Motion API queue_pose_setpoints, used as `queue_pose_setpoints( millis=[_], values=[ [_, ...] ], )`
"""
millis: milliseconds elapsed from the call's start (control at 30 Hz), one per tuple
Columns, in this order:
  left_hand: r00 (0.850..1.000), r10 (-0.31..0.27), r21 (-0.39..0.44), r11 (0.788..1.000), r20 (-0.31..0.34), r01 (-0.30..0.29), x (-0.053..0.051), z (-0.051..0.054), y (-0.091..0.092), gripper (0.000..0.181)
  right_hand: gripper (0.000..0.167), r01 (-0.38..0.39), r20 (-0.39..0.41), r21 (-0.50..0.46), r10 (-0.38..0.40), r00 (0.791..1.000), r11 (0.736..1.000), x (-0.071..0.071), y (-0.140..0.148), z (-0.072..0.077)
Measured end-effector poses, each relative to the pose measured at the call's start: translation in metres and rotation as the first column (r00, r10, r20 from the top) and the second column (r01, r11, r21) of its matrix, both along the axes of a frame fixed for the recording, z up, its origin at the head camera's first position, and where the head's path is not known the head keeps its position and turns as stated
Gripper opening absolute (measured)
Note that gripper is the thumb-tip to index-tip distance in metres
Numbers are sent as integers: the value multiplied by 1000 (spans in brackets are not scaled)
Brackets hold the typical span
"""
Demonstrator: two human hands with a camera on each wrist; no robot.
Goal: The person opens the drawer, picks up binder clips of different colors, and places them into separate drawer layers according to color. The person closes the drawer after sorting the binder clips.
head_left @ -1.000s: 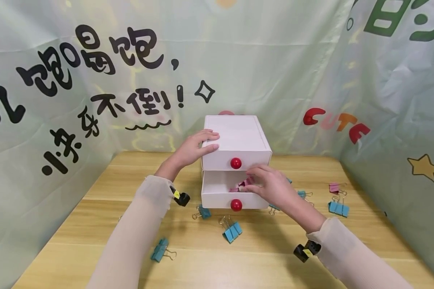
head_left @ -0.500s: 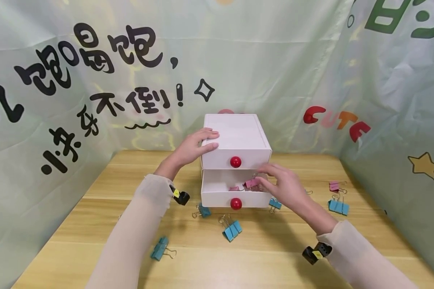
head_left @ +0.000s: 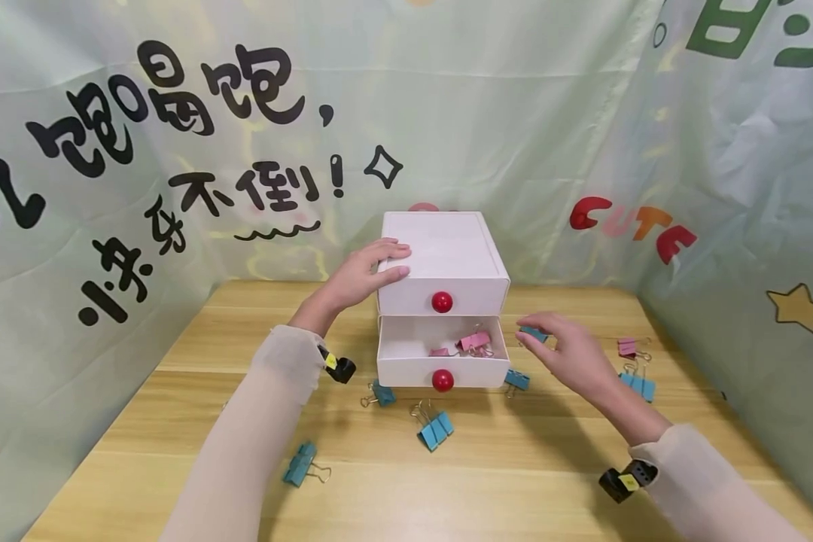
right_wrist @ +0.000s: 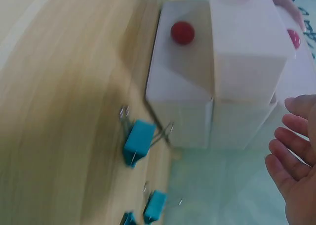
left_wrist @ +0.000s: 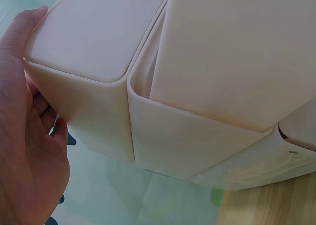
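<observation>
- Resting loose-fingered left hand (head_left: 360,277) on white box (head_left: 445,245) at ten o'clock.
- Hovering with right hand (head_left: 576,361) unclenched near blue clip (head_left: 533,333), toward four.
- Inside drawer (head_left: 406,373) at six, pink clips (head_left: 474,341).

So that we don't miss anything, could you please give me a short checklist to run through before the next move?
1. White box steadied: ok, left grip rests on its top near the edge.
2. Drawer open: ok, pulled out.
3. Right grip free: ok, holding nothing, outside the drawer.
4. No pink clips outside the drawer: not ok, a pink clip lies on the table to the right.
5. Pink clips inside low enough for closing: cannot tell.
</observation>
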State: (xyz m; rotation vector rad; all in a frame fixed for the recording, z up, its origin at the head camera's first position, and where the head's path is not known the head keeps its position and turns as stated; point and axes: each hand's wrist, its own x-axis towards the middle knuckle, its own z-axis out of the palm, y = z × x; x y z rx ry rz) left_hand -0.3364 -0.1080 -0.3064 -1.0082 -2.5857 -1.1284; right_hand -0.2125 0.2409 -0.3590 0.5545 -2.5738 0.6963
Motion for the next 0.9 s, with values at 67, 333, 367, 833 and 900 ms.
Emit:
queue_pose_setpoints(
  millis=[67,333,367,833,900],
  values=[
    [1000,-1,0,1000,3,1,0,0,1,50,27,20,19,2,-20,1000,1000,-1,8,-3],
    [1000,2,3,1000,3,-2,-2,2,2,50,48,77,138,14,-78,987,997,-5,41,-8],
    [1000,2,3,1000,2,-2,-2,3,2,50,50,85,150,20,-87,985,996,-5,45,-8],
    [1000,1,-19,1000,7,-1,0,2,1,50,58,112,195,87,-127,973,990,-13,94,-19],
    [1000,0,-19,1000,6,0,0,2,1,50,58,114,189,97,-130,973,989,-16,100,-20]
  ],
)
